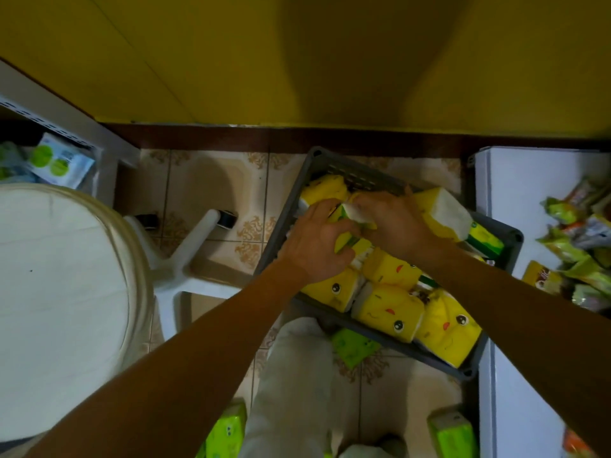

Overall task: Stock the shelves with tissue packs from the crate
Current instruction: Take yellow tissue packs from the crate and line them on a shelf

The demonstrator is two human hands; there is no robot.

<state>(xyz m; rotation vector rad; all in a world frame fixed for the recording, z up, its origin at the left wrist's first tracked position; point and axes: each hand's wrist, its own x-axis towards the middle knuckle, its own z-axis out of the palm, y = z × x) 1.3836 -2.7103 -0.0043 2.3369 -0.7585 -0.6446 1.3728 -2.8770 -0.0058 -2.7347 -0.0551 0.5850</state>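
Note:
A grey plastic crate stands on the tiled floor, filled with several yellow tissue packs printed with cartoon faces. Both my hands are inside its far half. My left hand curls its fingers round a yellow and green tissue pack. My right hand grips the white end of the same pack from the other side. A larger yellow pack leans on the crate's right rim.
A white shelf on the right holds snack packets. Left is a white round stool and a shelf with wipes packs. Green tissue packs lie on the floor near my legs. A yellow wall rises behind.

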